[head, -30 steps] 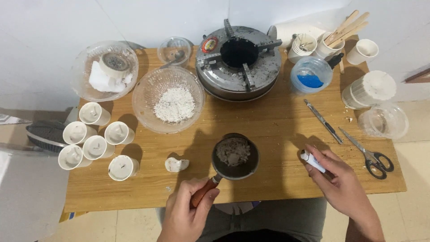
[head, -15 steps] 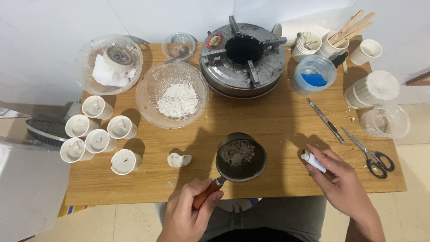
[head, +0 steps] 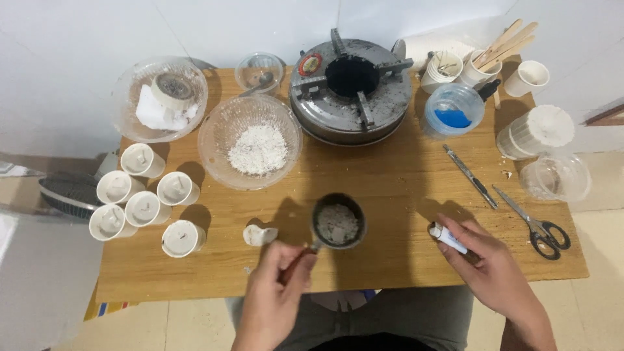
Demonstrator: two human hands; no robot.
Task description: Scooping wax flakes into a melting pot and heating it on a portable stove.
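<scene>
While the left hand [head: 276, 292] closes round the reddish-brown handle of a small dark melting pot [head: 338, 221], the pot sits low in the middle of the frame over the wooden table [head: 390, 188], holding pale grey-white flakes and lumps. At lower right, the right hand [head: 491, 263] is curled round a small white tube-like lighter [head: 448, 237] with a blue band, its tip pointing up and left toward the pot.

Above the pot, at top centre, stands a round metal gas stove [head: 351, 88] with nothing on its burner. Left of it a clear glass bowl [head: 250, 143] holds white wax flakes, and a loose white lump [head: 260, 234] lies just left of the pot. White cups with wicks [head: 146, 208] cluster at the left edge. Right of centre lie a craft knife [head: 469, 175] and scissors [head: 536, 224].

My reading: the pot is loaded and gripped, with heating at hand; setting it level on the stove's supports would call for a steady handle grip.
</scene>
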